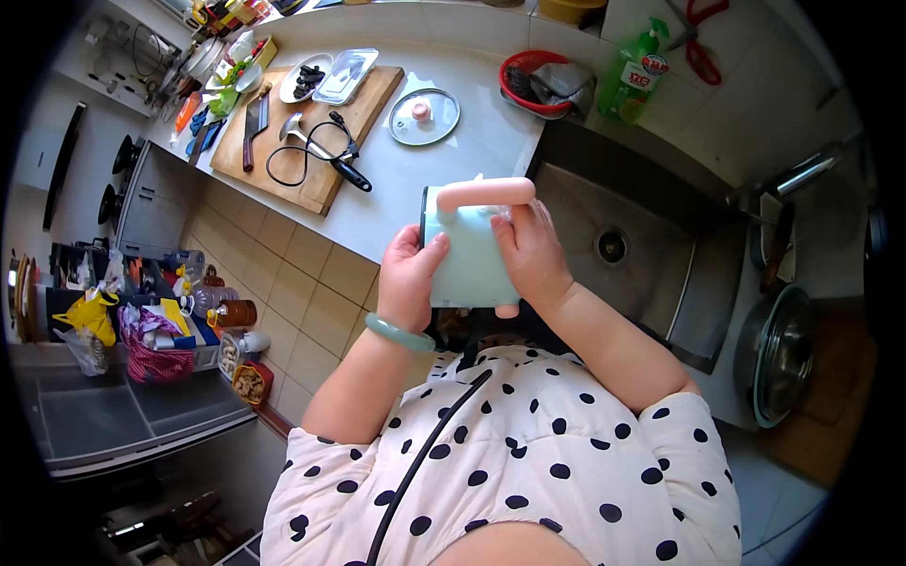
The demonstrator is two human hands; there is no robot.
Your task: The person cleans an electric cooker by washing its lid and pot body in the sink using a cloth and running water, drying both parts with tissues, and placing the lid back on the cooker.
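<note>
A mint-green electric cooking pot [469,259] with a pink handle [486,192] is held up in front of my body, tipped so that its side faces me. My left hand [409,278], with a green bangle at the wrist, grips the pot's left edge, thumb on the side wall. On the right, my right hand [533,247] clasps the other side below the handle. The pot's opening is turned out of sight. Beyond it on the counter lies a glass lid [424,117] with a pink knob.
A sink [576,217] is at the right, under a faucet [802,170]. On the wooden board [314,189] lie a knife [253,132], a ladle [302,130] and a black power cord [291,179]. A red basket [538,61] and a green soap bottle [634,77] stand behind the sink.
</note>
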